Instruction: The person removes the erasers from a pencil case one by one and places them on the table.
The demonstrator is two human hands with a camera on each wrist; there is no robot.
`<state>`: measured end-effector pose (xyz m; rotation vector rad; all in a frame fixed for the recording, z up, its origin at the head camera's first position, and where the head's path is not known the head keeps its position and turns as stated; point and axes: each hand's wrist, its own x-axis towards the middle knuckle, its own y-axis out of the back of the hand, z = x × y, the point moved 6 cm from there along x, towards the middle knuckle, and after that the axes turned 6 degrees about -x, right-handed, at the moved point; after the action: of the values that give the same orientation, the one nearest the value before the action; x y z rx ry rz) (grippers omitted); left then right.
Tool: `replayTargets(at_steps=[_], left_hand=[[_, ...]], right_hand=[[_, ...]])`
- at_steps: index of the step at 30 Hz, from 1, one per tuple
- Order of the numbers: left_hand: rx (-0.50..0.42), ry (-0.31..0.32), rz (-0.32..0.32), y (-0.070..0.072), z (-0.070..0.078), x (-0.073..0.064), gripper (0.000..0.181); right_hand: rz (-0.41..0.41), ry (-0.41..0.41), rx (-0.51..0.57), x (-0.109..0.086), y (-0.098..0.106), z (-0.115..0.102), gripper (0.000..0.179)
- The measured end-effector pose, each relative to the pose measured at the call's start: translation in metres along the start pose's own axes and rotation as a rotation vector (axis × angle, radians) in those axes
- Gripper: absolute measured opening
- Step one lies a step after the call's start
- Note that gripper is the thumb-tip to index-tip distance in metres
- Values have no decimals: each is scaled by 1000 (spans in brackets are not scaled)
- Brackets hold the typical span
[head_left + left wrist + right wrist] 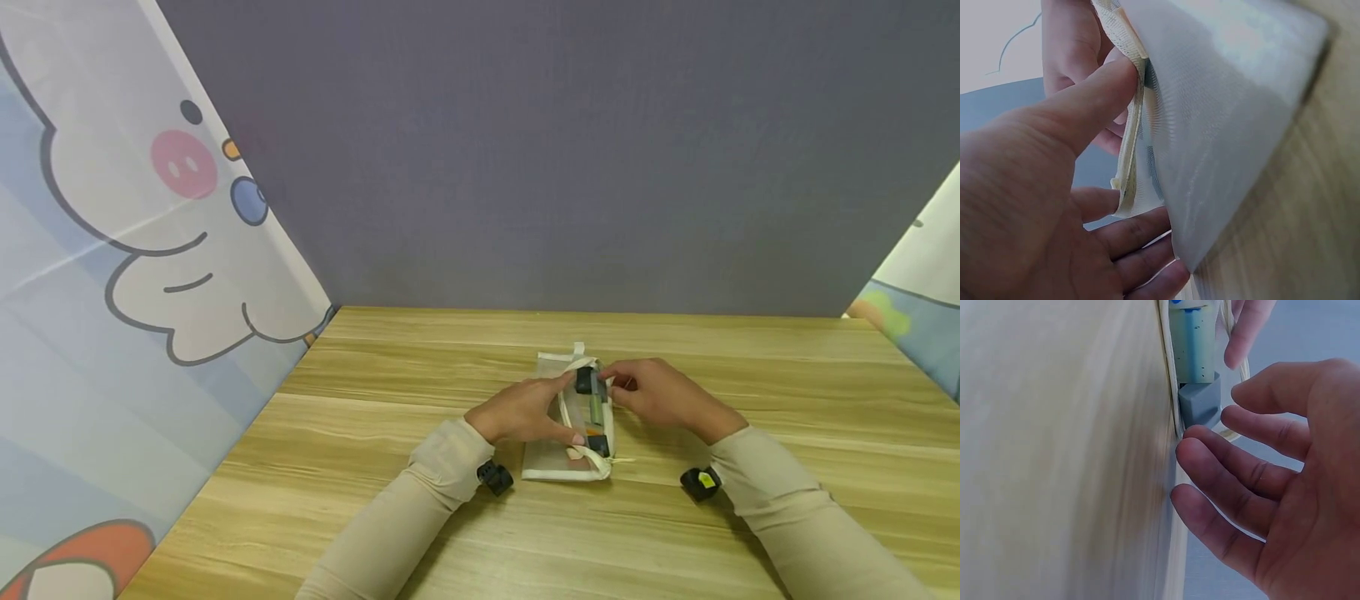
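A white-edged mesh pouch (pixel 555 458) lies on the table, its zipped mouth spread toward the right. My left hand (pixel 525 410) grips it: thumb and index finger stretch the zipper edge (pixel 1130 147) apart, and the other fingers lie against the outside. Inside the mouth are a black block (pixel 584 381), another black block (pixel 598 445) with orange beside it, and a pale green stick-like thing (pixel 1192 347) with a grey end piece (pixel 1200 403). At the pouch's right edge is my right hand (pixel 660 396), fingers loosely bent, thumb and index tips apart and close to the grey end piece.
The wood-grain table (pixel 360 392) extends around the pouch on all sides. A dark grey panel (pixel 562 167) rises behind it. Cartoon-printed cloth (pixel 112 333) hangs at the left, with more at the right. A black camera (pixel 495 477) sits on each wrist.
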<state>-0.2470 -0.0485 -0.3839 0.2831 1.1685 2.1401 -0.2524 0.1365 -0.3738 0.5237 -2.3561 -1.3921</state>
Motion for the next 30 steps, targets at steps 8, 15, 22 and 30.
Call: replayTargets(at_steps=[8, 15, 22, 30], left_hand=[[9, -12, 5, 1, 1, 5, 102], [38, -9, 6, 2, 1, 7, 101], [56, -26, 9, 0, -1, 6, 101], [51, -47, 3, -1, -2, 3, 98]], right_hand=[[21, 24, -4, 6, 3, 4, 31], [6, 23, 12, 11, 3, 8, 39], [27, 26, -8, 9, 0, 6, 42], [41, 35, 5, 5, -3, -1, 46]])
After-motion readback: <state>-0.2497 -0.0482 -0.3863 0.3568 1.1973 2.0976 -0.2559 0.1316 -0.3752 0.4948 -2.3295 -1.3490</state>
